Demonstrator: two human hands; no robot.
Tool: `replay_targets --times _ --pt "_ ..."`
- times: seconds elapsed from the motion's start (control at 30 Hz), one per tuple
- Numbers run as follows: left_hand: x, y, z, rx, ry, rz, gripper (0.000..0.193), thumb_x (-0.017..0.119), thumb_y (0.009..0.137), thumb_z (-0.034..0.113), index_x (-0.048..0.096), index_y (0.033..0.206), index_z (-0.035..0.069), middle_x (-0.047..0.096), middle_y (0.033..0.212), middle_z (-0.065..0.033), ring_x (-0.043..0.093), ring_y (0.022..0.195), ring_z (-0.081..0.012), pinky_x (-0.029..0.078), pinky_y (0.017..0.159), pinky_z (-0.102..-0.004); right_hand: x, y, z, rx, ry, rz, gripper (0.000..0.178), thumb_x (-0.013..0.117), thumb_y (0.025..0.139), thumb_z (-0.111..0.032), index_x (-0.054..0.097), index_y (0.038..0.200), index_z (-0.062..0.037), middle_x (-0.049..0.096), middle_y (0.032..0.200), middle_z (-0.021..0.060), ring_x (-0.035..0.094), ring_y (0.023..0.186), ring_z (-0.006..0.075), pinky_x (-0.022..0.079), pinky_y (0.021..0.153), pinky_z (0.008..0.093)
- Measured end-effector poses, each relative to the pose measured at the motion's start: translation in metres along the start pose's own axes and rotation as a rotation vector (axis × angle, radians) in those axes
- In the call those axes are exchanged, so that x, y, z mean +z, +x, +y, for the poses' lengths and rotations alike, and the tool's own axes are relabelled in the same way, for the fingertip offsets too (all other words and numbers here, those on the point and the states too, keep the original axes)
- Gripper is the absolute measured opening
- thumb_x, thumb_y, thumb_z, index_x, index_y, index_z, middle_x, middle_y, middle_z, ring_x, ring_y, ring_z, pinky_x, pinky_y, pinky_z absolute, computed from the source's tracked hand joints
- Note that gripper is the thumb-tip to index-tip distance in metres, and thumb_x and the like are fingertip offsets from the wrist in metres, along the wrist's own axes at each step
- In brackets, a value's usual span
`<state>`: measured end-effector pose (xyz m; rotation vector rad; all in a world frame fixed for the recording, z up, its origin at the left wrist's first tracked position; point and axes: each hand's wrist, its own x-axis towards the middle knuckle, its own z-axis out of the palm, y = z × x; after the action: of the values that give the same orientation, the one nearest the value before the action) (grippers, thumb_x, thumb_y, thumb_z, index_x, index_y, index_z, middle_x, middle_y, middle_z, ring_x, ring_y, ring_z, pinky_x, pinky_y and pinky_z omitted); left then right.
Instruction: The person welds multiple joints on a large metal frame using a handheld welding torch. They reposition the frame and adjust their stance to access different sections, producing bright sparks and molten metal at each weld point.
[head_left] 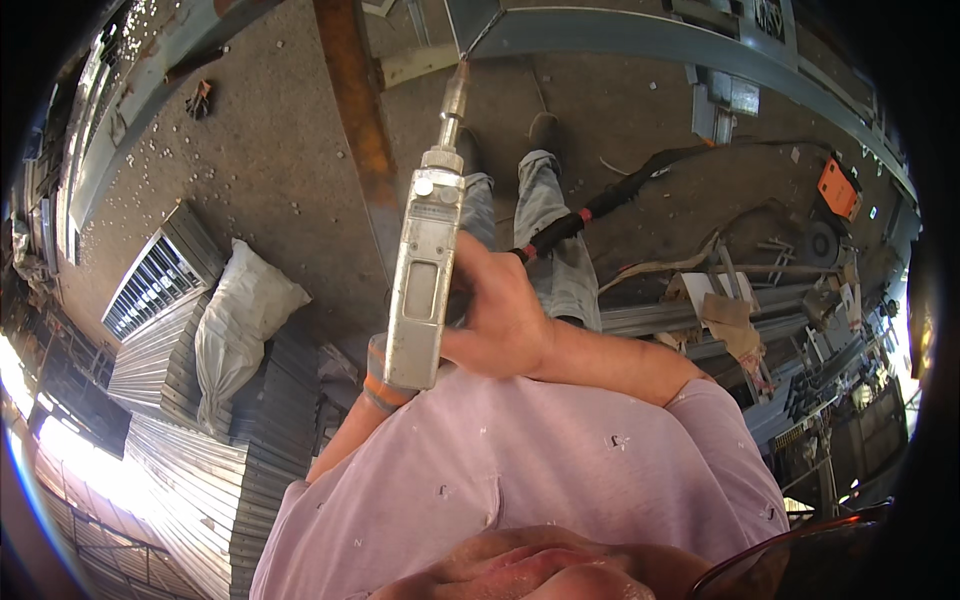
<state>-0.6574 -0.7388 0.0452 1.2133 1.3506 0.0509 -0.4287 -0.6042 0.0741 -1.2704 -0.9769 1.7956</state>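
Observation:
A silver handheld laser welding gun (421,285) stands upright in the picture, its narrow nozzle (455,98) pointing away from me. My right hand (500,315) is wrapped round it from the right, with the fingertips hidden behind the body. The nozzle tip meets, or nearly meets, the lower end of a dark seam (486,34) on a grey steel beam (600,36). Behind the gun's lower end is my left hand (377,352), mostly hidden, with a grey and orange band at the wrist; its fingers do not show. A thick black cable (555,236) with red bands runs off to the right.
A rusty steel bar (357,100) crosses the floor ahead. At left, a white sack (245,310) lies on stacked corrugated metal sheets (170,370). On the right are an orange box (838,188), hoses, cardboard (728,310) and metal profiles (650,318).

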Motion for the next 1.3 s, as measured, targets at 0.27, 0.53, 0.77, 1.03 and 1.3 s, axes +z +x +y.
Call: replay_targets --times 0.27,0.53,0.77,1.03,1.3 --pt "0.004 0.019 0.0 0.016 -0.088 0.005 0.048 0.079 0.093 0.029 0.068 0.138 0.015 0.073 0.131 -0.0076 0.072 0.116 -0.026 0.058 0.092 -0.0393 -0.005 -0.002 -0.004 0.004 -0.07 -0.042 0.053 0.089 0.077 -0.015 0.057 0.116 0.0005 0.073 0.089 0.0169 0.077 0.08 0.0301 0.06 0.071 0.0392" --pt "0.012 0.021 -0.001 0.009 -0.173 0.033 0.048 0.077 0.093 0.025 0.067 0.139 0.015 0.073 0.132 -0.008 0.072 0.116 -0.0256 0.059 0.091 -0.039 -0.007 -0.001 0.002 0.022 -0.051 -0.029 0.052 0.089 0.078 -0.013 0.057 0.117 0.0004 0.073 0.088 0.0168 0.077 0.078 0.0302 0.06 0.068 0.0379" --pt "0.015 0.022 -0.003 -0.003 -0.247 0.05 0.048 0.076 0.094 0.022 0.067 0.14 0.014 0.072 0.132 -0.0084 0.073 0.115 -0.0253 0.059 0.091 -0.0387 -0.006 -0.005 0.005 -0.028 -0.093 -0.02 0.053 0.088 0.079 -0.013 0.055 0.118 0.0005 0.073 0.085 0.015 0.077 0.074 0.0284 0.06 0.066 0.0373" --pt "0.038 0.034 -0.003 -0.033 -0.656 0.087 0.048 0.074 0.094 0.018 0.066 0.141 0.014 0.072 0.133 -0.0088 0.073 0.114 -0.0249 0.059 0.09 -0.0383 -0.008 -0.006 -0.012 0.027 -0.224 0.038 0.06 0.093 0.077 -0.018 0.055 0.121 -0.001 0.075 0.088 0.0156 0.078 0.078 0.0298 0.059 0.068 0.0397" --pt "0.058 0.073 0.013 -0.075 -1.425 -0.401 0.03 0.067 0.102 0.013 0.066 0.132 0.009 0.071 0.122 -0.0027 0.069 0.106 -0.0153 0.058 0.088 -0.0312 -0.011 -0.029 -0.028 0.021 -0.335 0.18 0.075 0.095 0.081 -0.02 0.051 0.138 -0.0009 0.075 0.094 0.0109 0.077 0.076 0.0249 0.061 0.07 0.0369"
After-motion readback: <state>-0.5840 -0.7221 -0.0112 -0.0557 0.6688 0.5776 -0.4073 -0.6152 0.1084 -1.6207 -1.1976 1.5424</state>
